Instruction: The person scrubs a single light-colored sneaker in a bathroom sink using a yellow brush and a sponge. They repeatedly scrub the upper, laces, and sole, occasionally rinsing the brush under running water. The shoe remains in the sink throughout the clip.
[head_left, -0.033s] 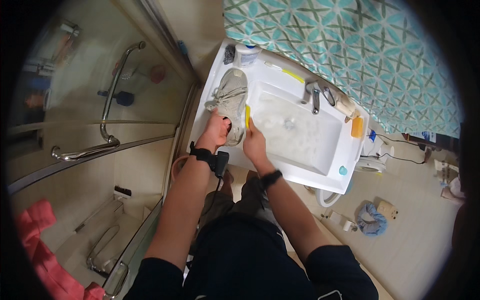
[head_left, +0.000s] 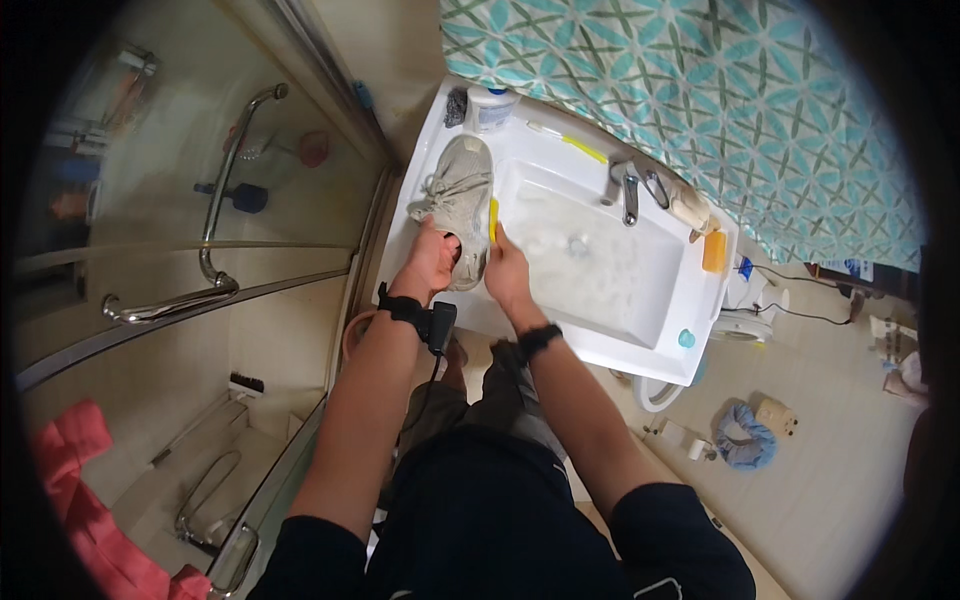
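A pale grey lace-up sneaker [head_left: 462,178] lies on the left ledge of the white sink [head_left: 655,262], toe pointing away from me. With fingers in its opening near the heel, my left hand [head_left: 432,264] grips the shoe. My right hand [head_left: 509,273] is closed round a slim yellow brush [head_left: 493,218], pressed along the right side of the shoe; its bristle side is hidden against the shoe. Cloudy, sudsy water [head_left: 580,245] fills part of the basin beside it.
Along the sink's back rim stand a white bottle [head_left: 490,110], a yellow-handled brush [head_left: 583,150] and a chrome faucet [head_left: 628,190]. An orange soap bar [head_left: 714,252] sits at right. A patterned curtain [head_left: 700,110] hangs behind; a glass shower door with a metal handle [head_left: 215,220] is left.
My right hand and the yellow brush have slid slightly forward along the shoe's side, toward the toe. The left hand keeps its hold on the shoe.
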